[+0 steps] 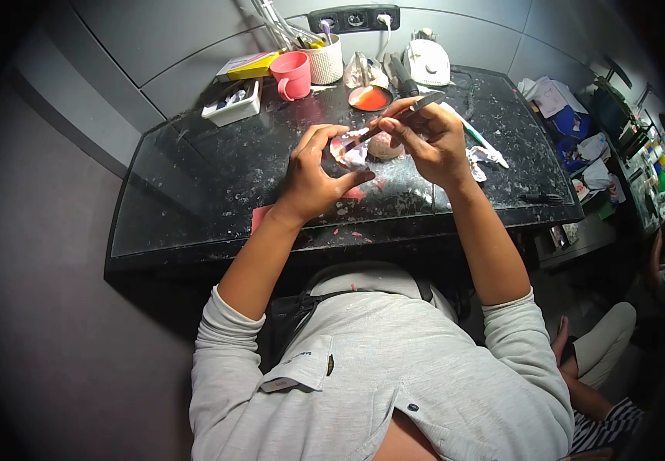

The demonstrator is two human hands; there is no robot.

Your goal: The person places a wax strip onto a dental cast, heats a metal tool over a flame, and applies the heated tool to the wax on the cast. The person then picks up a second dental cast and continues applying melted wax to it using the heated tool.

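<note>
Over the black table, my left hand (315, 175) is curved round a small pink and white piece (354, 152), gripping it between thumb and fingers. My right hand (432, 142) is closed on a thin dark tool (413, 110), whose lower end reaches the piece. Just behind the piece, partly hidden between my hands, is a rounded pale pink object (384, 146). A shallow dark dish of red material (371, 97) lies beyond my hands. Small pink scraps (354, 193) are scattered below them.
A pink mug (292, 75), a white tray (233, 104), a woven tool holder (323, 60) and a white device (427, 61) stand along the back of the black table (186, 192). Crumpled white material (480, 161) lies at right. Another person's legs (601, 346) show at lower right.
</note>
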